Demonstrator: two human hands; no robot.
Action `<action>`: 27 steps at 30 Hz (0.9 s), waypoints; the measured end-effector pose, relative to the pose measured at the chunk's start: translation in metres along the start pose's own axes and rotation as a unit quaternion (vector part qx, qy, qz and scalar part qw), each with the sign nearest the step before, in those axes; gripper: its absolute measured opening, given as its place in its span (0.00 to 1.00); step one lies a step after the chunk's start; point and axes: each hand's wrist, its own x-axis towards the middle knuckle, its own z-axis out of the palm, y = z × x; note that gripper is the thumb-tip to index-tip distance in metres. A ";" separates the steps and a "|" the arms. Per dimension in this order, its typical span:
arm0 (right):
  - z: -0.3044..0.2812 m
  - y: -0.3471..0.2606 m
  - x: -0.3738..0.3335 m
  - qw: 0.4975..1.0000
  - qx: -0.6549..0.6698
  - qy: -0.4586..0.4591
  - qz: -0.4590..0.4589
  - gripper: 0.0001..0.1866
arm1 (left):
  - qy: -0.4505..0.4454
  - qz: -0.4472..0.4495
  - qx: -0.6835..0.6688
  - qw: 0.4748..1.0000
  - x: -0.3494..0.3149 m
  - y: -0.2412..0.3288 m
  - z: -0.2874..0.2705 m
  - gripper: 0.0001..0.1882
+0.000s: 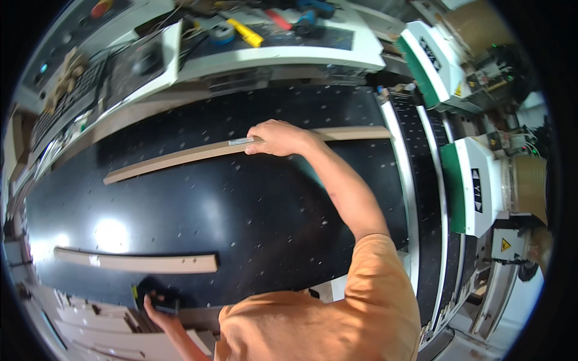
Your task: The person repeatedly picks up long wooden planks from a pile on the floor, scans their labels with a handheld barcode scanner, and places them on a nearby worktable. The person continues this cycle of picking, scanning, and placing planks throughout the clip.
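My right hand (278,137) reaches across the black table (259,204) and is closed around a long, light-brown wood-like strip (174,160). A small white label (241,141) shows on the strip beside my fingertips. The strip's right end reaches a metal rail. At the lower left my left hand (155,304) is curled on a black handheld device (168,302) with a yellow-green edge, at the table's near edge; its exact kind cannot be made out. Just beyond that hand lies a shorter wood-like strip (150,263) with small holes near its right end.
Metal rails (404,156) run along the table's right side, with white-and-green machine units (472,186) beyond. A far bench (283,57) holds a yellow-handled tool (244,33), blue tape roll (222,32) and blue power tool (306,23). A keyboard (75,96) stands far left. Panels (99,319) lean near left.
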 end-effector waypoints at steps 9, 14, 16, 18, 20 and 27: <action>-0.066 0.154 -0.008 0.905 -0.269 0.328 0.031 0.21 | -0.009 0.016 0.037 0.999 0.031 -0.013 -0.035 0.17; -0.089 0.189 0.001 0.909 -0.291 0.289 0.071 0.16 | 0.010 0.010 0.054 0.998 0.035 -0.012 -0.034 0.17; -0.090 0.194 0.001 0.915 -0.275 0.289 0.059 0.15 | 0.022 0.008 0.056 0.998 0.034 -0.012 -0.031 0.17; -0.083 0.197 0.001 0.903 -0.281 0.318 0.069 0.16 | 0.027 0.007 0.055 0.998 0.031 -0.011 -0.027 0.18; -0.072 0.193 0.002 0.881 -0.289 0.371 0.054 0.16 | 0.022 0.002 0.049 0.999 0.027 -0.006 -0.023 0.18; 0.007 0.109 0.029 0.746 0.309 0.533 0.252 0.21 | -0.048 0.066 0.076 0.994 0.012 -0.007 -0.028 0.17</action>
